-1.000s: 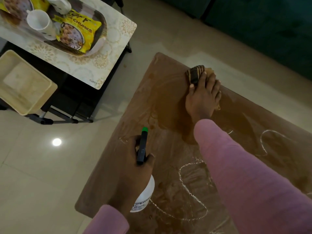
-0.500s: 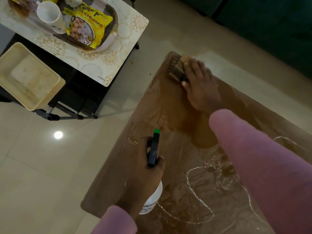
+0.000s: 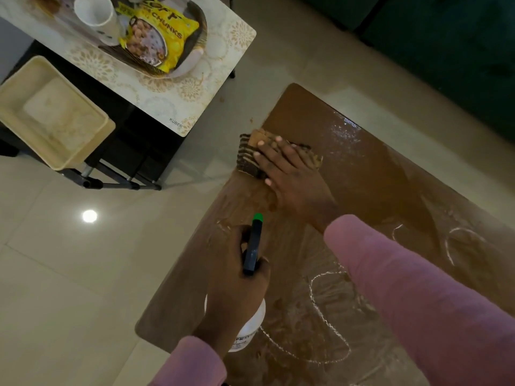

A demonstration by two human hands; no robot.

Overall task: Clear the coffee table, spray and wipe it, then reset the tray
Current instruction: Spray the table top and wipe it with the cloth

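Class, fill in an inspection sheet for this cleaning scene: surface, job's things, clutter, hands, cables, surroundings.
Surface: brown coffee table, wet, with white foamy streaks on its near part.
Job's things: striped cloth at the table's left edge; spray bottle upright near the front corner; tray with a mug and a yellow snack packet on the side table.
Clutter: beige tub next to the side table.
Hands: left hand grips the spray bottle; right hand presses flat on the cloth.
Cables: nothing seen.
Surroundings: tiled floor; dark sofa behind.
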